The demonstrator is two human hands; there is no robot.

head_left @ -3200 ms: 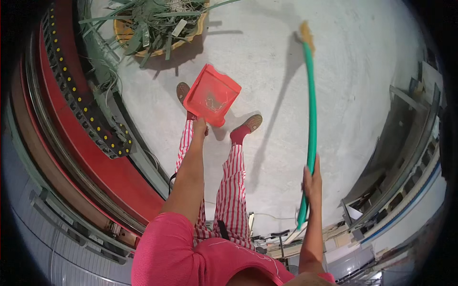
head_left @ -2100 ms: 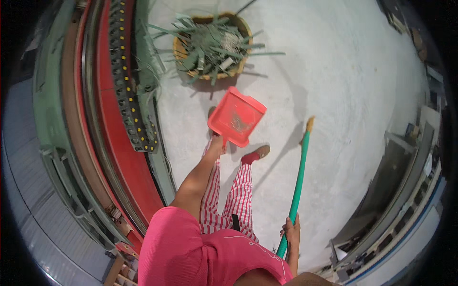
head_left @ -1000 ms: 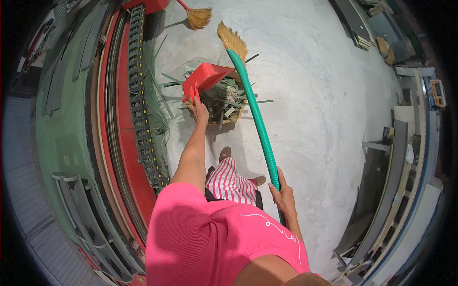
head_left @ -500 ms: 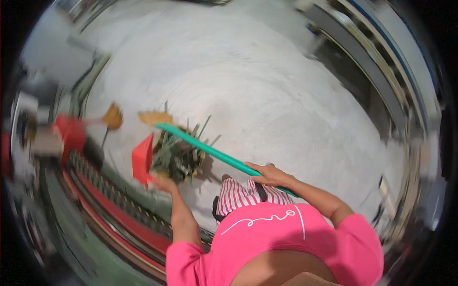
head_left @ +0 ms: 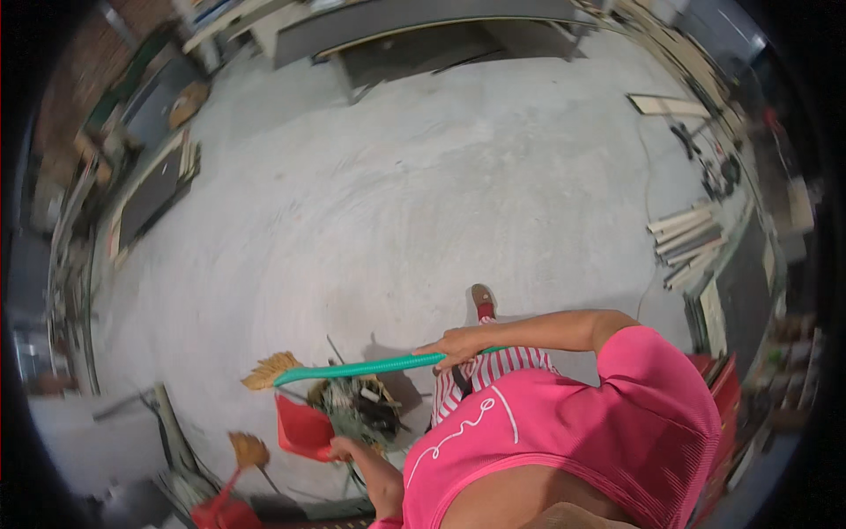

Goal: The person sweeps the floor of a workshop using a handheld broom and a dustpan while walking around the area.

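My right hand (head_left: 454, 346) is closed round the green handle of a broom (head_left: 379, 366), which lies almost level across the view. Its straw bristles (head_left: 271, 370) point left, off the floor as far as I can tell. My left hand (head_left: 345, 450) grips a red dustpan (head_left: 304, 428) at its near right edge; the dustpan's own handle is hidden. The dustpan is below the bristles, beside a heap of green and dark scraps (head_left: 357, 406) that seems to stand in a container with a pale rim. Part of that heap is behind the broom handle.
A second straw broom (head_left: 249, 450) and another red object (head_left: 225, 511) are at the lower left. Framed dark panels (head_left: 154, 203) lie on the left. Pale wooden strips (head_left: 687, 242) and tools (head_left: 718, 172) lie on the right. Across the far end stands a long dark table (head_left: 423, 22).
My view has turned to the right, so the long table is now ahead. The broom has swung to nearly level. The dustpan now shows its inner face. Both hands keep their hold.
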